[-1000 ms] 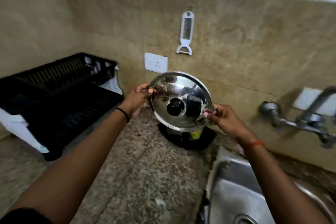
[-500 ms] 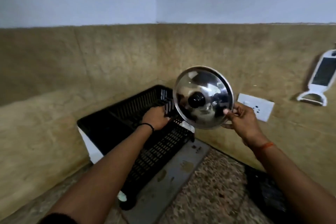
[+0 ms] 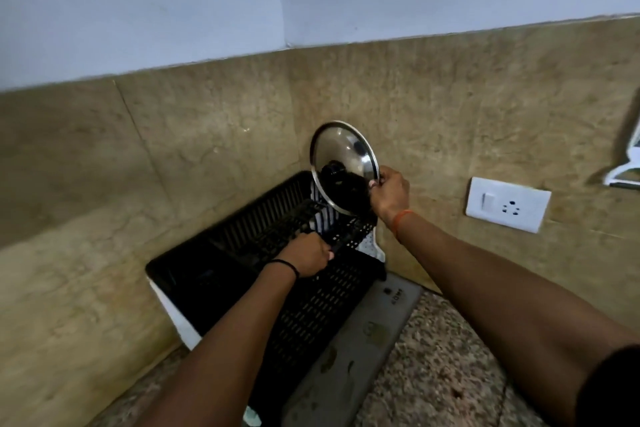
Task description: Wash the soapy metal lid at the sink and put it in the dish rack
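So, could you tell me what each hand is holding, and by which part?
The right hand pinches the metal lid by its rim; the left hand grips the dish rack by a black bar.

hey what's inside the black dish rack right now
No dishes show inside the black dish rack. The left hand grips a black slatted part within it. The metal lid, held on edge by the right hand, hangs over its far end, hiding that corner.

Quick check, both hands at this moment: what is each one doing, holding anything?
Left hand: grips a part of the black dish rack.
Right hand: holds the metal lid by its rim, above the rack.
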